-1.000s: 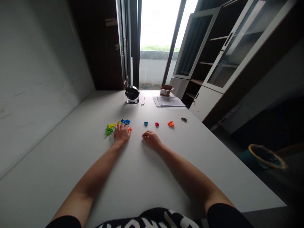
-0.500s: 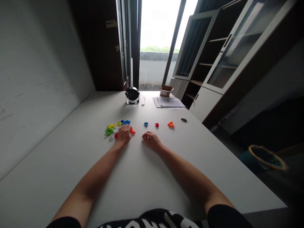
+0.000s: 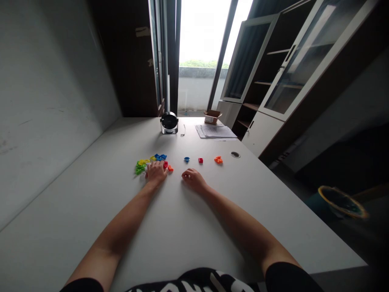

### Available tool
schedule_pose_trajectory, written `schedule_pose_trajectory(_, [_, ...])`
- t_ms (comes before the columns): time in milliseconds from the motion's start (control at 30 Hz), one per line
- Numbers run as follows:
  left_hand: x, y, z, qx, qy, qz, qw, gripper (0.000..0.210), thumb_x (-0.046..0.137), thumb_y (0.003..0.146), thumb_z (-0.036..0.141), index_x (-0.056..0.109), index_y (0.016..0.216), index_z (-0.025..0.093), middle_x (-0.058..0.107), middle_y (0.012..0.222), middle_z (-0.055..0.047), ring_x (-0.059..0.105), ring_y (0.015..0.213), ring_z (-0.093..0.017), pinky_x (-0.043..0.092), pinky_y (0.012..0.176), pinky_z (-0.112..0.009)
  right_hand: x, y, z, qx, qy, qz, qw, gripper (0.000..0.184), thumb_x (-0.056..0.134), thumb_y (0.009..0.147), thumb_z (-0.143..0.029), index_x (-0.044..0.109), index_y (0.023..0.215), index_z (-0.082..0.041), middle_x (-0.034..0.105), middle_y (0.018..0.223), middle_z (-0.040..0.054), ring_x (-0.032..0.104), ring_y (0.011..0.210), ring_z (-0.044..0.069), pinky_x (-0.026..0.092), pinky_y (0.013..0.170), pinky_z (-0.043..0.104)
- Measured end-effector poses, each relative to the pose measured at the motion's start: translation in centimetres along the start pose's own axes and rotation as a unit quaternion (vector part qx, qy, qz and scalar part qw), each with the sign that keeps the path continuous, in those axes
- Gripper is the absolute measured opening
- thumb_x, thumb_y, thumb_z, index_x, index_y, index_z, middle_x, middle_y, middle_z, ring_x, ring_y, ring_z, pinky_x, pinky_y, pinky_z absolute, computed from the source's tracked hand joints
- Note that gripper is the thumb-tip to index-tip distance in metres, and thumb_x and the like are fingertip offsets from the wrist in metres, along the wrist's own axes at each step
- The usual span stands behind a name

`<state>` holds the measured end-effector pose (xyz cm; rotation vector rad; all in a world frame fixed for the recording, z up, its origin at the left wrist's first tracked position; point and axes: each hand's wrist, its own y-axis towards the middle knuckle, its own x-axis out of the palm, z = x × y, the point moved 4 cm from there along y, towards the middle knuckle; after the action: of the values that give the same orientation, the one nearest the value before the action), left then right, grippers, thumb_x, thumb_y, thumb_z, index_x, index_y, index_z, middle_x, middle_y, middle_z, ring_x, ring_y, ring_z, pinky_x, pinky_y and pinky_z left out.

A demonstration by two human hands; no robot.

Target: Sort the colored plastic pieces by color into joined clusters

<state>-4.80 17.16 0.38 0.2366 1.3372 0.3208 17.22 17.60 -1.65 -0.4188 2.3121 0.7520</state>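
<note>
Centrally, the left hand [image 3: 157, 172] partly covers the coloured pieces [image 3: 140, 167], left of mid-frame; the right hand [image 3: 194, 179] lies apart, curled, near frame centre. Neither grip can be determined.

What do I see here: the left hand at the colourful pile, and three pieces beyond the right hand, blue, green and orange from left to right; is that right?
Not quite: the middle piece is red, not green, as the head view shows. The rest stands: blue piece left, orange piece right, and the left hand at the colourful pile.
</note>
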Motion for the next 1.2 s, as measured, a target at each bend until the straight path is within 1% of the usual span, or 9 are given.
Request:
schedule_pose_trajectory(167, [0.19, 0.01, -0.10, 0.003, -0.007, -0.003, 1.000, 0.027, 0.058, 0.091, 0.038, 0.062, 0.113, 0.021, 0.065, 0.115, -0.014, 0.054, 0.113, -0.033, 0.036, 0.100, -0.045, -0.11, -0.04, -0.12, 0.000, 0.004, -0.003, 1.000, 0.013, 0.065, 0.089, -0.011, 0.073, 0.091, -0.021, 0.064, 0.087, 0.0033, 0.055, 0.080, 0.016, 0.043, 0.075, 0.026])
schedule_pose_trajectory(367, [0.47, -0.08, 0.17, 0.038, -0.001, -0.011, 0.999, 0.029, 0.056, 0.093, 0.034, 0.062, 0.121, 0.026, 0.065, 0.117, -0.012, 0.054, 0.112, -0.031, 0.037, 0.099, -0.044, -0.06, -0.01, -0.11, -0.004, 0.001, 0.001, 1.000, 0.013, 0.064, 0.089, -0.012, 0.073, 0.090, -0.021, 0.064, 0.086, 0.0032, 0.055, 0.081, 0.016, 0.043, 0.075, 0.026])
schedule_pose_trajectory(567, [0.18, 0.02, -0.31, 0.002, 0.012, 0.012, 1.000, 0.028, 0.060, 0.091, 0.039, 0.062, 0.114, 0.023, 0.067, 0.114, -0.013, 0.056, 0.111, -0.032, 0.037, 0.100, -0.044, -0.04, 0.03, -0.02, 0.006, 0.000, -0.003, 1.000, 0.014, 0.065, 0.088, -0.011, 0.074, 0.089, -0.021, 0.063, 0.085, 0.0036, 0.055, 0.079, 0.016, 0.043, 0.074, 0.026])
schedule_pose_trajectory(700, [0.18, 0.08, -0.33, -0.003, 0.002, 0.014, 1.000, 0.023, 0.058, 0.092, 0.041, 0.062, 0.105, 0.022, 0.067, 0.112, -0.014, 0.057, 0.109, -0.031, 0.037, 0.100, -0.044, -0.09, -0.01, -0.07, 0.005, -0.003, -0.002, 1.000, 0.014, 0.065, 0.088, -0.010, 0.074, 0.089, -0.021, 0.064, 0.086, 0.0037, 0.056, 0.081, 0.016, 0.044, 0.075, 0.027])
schedule_pose_trajectory(900, [0.23, 0.13, -0.42, -0.006, -0.015, 0.002, 1.000, 0.024, 0.052, 0.095, 0.044, 0.061, 0.094, 0.022, 0.066, 0.105, -0.012, 0.057, 0.106, -0.029, 0.037, 0.099, -0.042, 0.01, 0.04, 0.03, 0.004, -0.007, 0.001, 1.000, 0.015, 0.065, 0.087, -0.009, 0.074, 0.088, -0.021, 0.064, 0.084, 0.0033, 0.056, 0.081, 0.016, 0.043, 0.075, 0.027])
schedule_pose_trajectory(967, [0.23, 0.14, -0.49, -0.005, -0.014, -0.001, 1.000, 0.020, 0.053, 0.094, 0.041, 0.061, 0.091, 0.023, 0.066, 0.104, -0.011, 0.057, 0.105, -0.028, 0.038, 0.098, -0.042, 0.03, 0.06, 0.07, 0.002, -0.007, 0.002, 1.000, 0.015, 0.065, 0.087, -0.009, 0.074, 0.088, -0.021, 0.064, 0.084, 0.0030, 0.056, 0.081, 0.016, 0.043, 0.075, 0.027])
schedule_pose_trajectory(1100, [0.24, 0.11, -0.61, -0.009, -0.014, 0.000, 1.000, 0.007, 0.058, 0.090, 0.030, 0.060, 0.093, 0.024, 0.067, 0.102, -0.010, 0.058, 0.104, -0.028, 0.039, 0.097, -0.041, 0.11, 0.05, 0.19, 0.003, -0.008, -0.003, 1.000, 0.014, 0.065, 0.088, -0.010, 0.073, 0.088, -0.022, 0.064, 0.085, 0.0030, 0.056, 0.082, 0.017, 0.043, 0.075, 0.027])
schedule_pose_trajectory(1200, [0.24, 0.10, -0.68, -0.012, -0.016, 0.009, 1.000, 0.010, 0.058, 0.089, 0.030, 0.060, 0.097, 0.024, 0.067, 0.104, -0.010, 0.058, 0.105, -0.029, 0.039, 0.097, -0.042, 0.13, 0.04, 0.22, -0.001, -0.008, 0.000, 1.000, 0.014, 0.065, 0.088, -0.011, 0.073, 0.088, -0.022, 0.064, 0.086, 0.0028, 0.056, 0.081, 0.016, 0.043, 0.075, 0.026])
